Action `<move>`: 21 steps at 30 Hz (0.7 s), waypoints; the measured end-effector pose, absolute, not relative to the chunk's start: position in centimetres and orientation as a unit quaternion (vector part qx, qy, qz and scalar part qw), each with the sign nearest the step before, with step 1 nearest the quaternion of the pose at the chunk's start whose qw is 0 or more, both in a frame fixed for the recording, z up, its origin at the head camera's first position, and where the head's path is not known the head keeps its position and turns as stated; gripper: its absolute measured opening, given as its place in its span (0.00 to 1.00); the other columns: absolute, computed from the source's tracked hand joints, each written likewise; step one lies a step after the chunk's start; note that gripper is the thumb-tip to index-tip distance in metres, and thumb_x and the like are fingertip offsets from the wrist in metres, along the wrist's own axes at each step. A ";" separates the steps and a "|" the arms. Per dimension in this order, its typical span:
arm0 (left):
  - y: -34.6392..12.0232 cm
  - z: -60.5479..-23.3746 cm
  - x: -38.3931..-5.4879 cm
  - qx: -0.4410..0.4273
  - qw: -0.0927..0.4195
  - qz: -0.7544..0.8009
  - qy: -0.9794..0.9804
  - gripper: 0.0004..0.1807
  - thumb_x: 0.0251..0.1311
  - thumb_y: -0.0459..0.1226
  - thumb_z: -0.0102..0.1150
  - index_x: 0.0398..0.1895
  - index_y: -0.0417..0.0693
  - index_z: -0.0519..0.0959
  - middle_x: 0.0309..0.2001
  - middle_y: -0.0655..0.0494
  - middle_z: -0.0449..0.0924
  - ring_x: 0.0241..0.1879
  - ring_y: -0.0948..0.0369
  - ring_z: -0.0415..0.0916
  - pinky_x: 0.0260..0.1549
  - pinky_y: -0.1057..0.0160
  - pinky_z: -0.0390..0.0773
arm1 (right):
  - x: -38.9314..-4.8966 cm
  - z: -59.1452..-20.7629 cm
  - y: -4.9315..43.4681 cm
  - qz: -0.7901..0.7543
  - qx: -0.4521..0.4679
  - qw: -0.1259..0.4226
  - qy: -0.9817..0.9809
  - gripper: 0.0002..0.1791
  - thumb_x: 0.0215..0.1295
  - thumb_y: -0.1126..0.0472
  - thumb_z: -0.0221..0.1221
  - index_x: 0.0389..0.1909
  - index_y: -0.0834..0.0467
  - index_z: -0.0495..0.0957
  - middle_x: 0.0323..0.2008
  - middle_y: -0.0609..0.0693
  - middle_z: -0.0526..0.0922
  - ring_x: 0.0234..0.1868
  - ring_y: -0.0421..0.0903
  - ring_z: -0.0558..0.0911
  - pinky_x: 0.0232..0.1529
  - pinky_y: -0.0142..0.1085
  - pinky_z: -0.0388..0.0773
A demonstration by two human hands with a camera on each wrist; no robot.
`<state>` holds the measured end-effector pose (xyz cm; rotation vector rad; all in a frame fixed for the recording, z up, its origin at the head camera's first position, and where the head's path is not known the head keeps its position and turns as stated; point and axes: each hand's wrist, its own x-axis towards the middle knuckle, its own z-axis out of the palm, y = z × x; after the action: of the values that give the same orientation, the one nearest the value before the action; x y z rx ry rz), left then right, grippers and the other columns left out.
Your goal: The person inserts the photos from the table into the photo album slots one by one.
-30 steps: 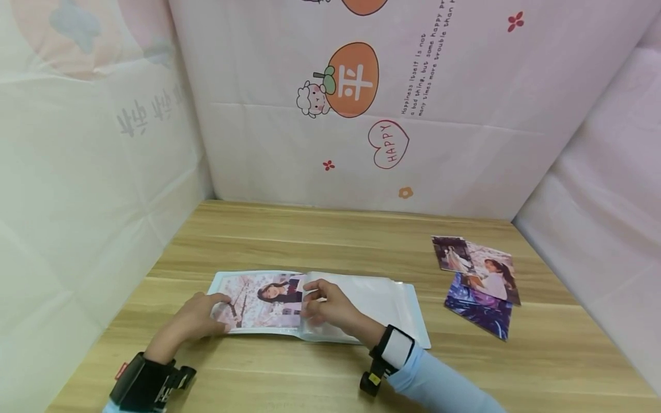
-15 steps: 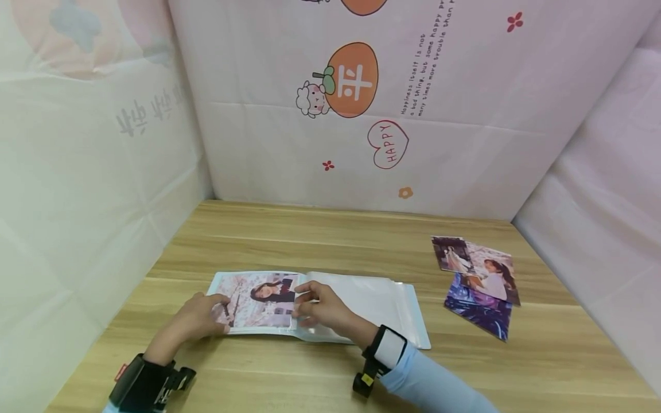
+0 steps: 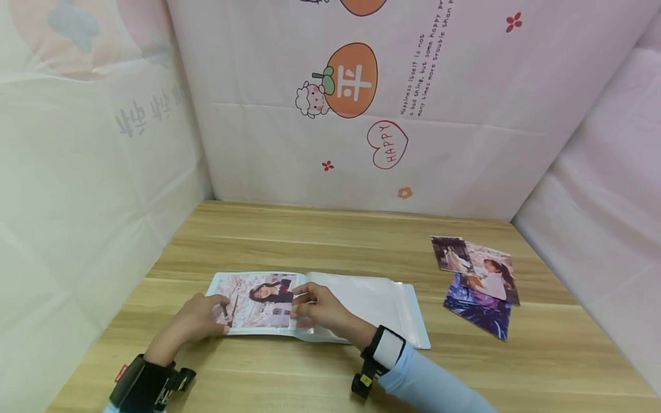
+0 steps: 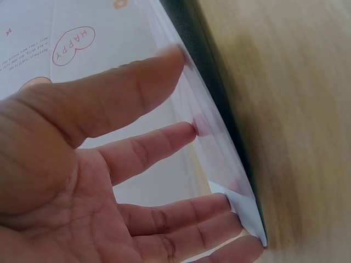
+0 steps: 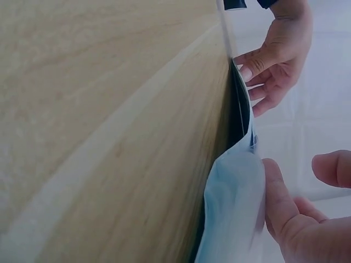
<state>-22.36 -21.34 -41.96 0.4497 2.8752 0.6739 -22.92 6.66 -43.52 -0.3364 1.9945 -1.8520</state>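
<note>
A photo album [image 3: 361, 292] with pale blue edges lies spread on the wooden table. Its left page bears a photo [image 3: 268, 295] of a person among pink blossoms, turned sideways under clear plastic. My left hand [image 3: 198, 318] rests on the album's left end, and the left wrist view shows its extended fingers [image 4: 164, 216] touching the page edge. At the photo's right edge, near the fold, are the fingertips of my right hand [image 3: 322, 310]. In the right wrist view a finger [image 5: 277, 192] of that hand touches the album page, with a gap to the digit beside it.
Several loose photos overlap at the right of the table: a small dark one [image 3: 449, 254], one of a person in white [image 3: 493, 275] and a purple-blue one [image 3: 477, 310]. Printed cloth [image 3: 268, 155] hangs behind, with pale cloth along both sides.
My right hand has moved slightly left, and the photo has slid left with it along the left page. My left hand has stayed in place.
</note>
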 end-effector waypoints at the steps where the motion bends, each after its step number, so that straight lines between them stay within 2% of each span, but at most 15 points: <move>1: -21.3 -42.0 -22.4 0.150 0.077 0.226 0.960 0.31 0.40 0.37 0.72 0.50 0.34 0.75 0.37 0.42 0.73 0.34 0.52 0.66 0.34 0.52 0.70 | -22.9 -43.4 6.8 -0.656 -0.124 0.195 0.719 0.20 0.62 0.72 0.53 0.55 0.71 0.66 0.41 0.60 0.73 0.39 0.53 0.79 0.37 0.42 0.79; 6: -21.4 -42.1 -22.4 0.148 0.080 0.229 0.959 0.30 0.40 0.37 0.72 0.50 0.35 0.75 0.37 0.42 0.73 0.34 0.52 0.66 0.33 0.52 0.70 | -23.1 -42.4 8.2 -0.601 -0.156 0.152 0.769 0.20 0.62 0.70 0.54 0.56 0.70 0.67 0.48 0.64 0.73 0.43 0.53 0.77 0.37 0.40 0.79; 9: -21.4 -42.0 -22.4 0.146 0.081 0.227 0.959 0.30 0.40 0.37 0.72 0.50 0.35 0.75 0.37 0.42 0.72 0.34 0.52 0.66 0.33 0.52 0.70 | -22.6 -40.3 9.4 -0.552 -0.175 0.104 0.808 0.21 0.62 0.69 0.55 0.55 0.71 0.68 0.50 0.67 0.73 0.47 0.58 0.76 0.40 0.42 0.77; 12: -21.4 -42.0 -22.4 0.145 0.082 0.222 0.961 0.30 0.40 0.38 0.72 0.50 0.35 0.75 0.37 0.42 0.72 0.34 0.51 0.66 0.33 0.52 0.70 | -22.9 -39.8 11.3 -0.504 -0.172 0.071 0.844 0.22 0.62 0.67 0.56 0.57 0.69 0.69 0.53 0.66 0.72 0.51 0.61 0.74 0.44 0.44 0.75; 16: -21.3 -42.0 -22.3 0.144 0.085 0.218 0.962 0.30 0.41 0.39 0.72 0.50 0.37 0.76 0.37 0.41 0.70 0.33 0.50 0.65 0.31 0.52 0.69 | -23.9 -41.3 14.7 -0.454 -0.148 0.049 0.877 0.25 0.62 0.63 0.58 0.60 0.64 0.69 0.57 0.62 0.70 0.56 0.61 0.70 0.49 0.48 0.72; 21: -21.2 -42.0 -22.2 0.143 0.085 0.215 0.962 0.30 0.41 0.40 0.72 0.50 0.38 0.75 0.38 0.40 0.69 0.34 0.49 0.66 0.32 0.50 0.69 | -23.8 -42.1 18.7 -0.395 -0.133 0.022 0.909 0.26 0.61 0.61 0.60 0.59 0.66 0.68 0.58 0.64 0.69 0.58 0.64 0.67 0.53 0.55 0.66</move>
<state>-22.17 -21.23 -42.02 0.4254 2.8704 0.6408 -23.80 18.66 -42.13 -0.4114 2.8158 -1.2221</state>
